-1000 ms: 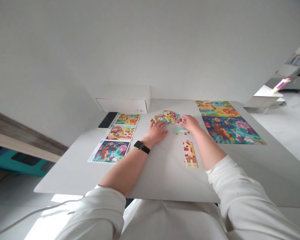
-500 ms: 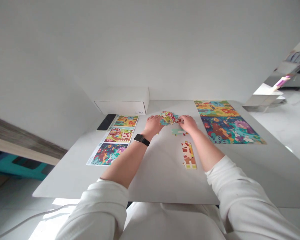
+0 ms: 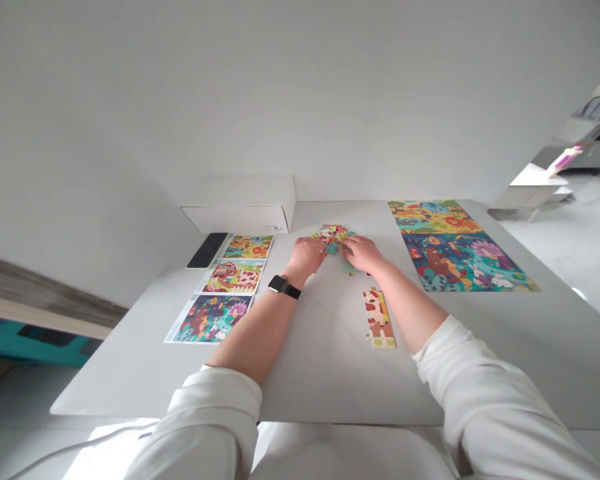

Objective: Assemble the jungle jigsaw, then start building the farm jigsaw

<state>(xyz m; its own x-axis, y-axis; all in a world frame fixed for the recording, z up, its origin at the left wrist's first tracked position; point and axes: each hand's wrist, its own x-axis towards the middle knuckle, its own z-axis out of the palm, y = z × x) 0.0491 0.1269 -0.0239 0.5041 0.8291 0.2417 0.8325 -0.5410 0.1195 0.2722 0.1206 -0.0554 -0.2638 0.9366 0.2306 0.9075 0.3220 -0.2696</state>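
Note:
A heap of colourful jigsaw pieces (image 3: 333,233) lies toward the back middle of the white table. My left hand (image 3: 307,255) rests against the heap's left side, fingers reaching over the pieces. From the right, my right hand (image 3: 363,253) touches the heap with its fingers bent a little apart. Whether a single piece is pinched under the fingertips is hidden. Partly beneath my right hand sits a pale green joined section (image 3: 351,268). Nearer to me is a joined strip of jigsaw pieces (image 3: 379,319) with brown-and-white cow patches and a fence.
Left of the hands lies a sheet with three small pictures (image 3: 233,276), beside a black phone (image 3: 207,251). A white box (image 3: 237,217) stands against the wall. On the right are two finished-looking puzzle pictures, a yellow one (image 3: 430,217) and a dark blue one (image 3: 465,260).
My right hand has moved slightly left and closer to my left hand, covering more of the pale green section. The heap has been shifted and rearranged. The view has tilted slightly.

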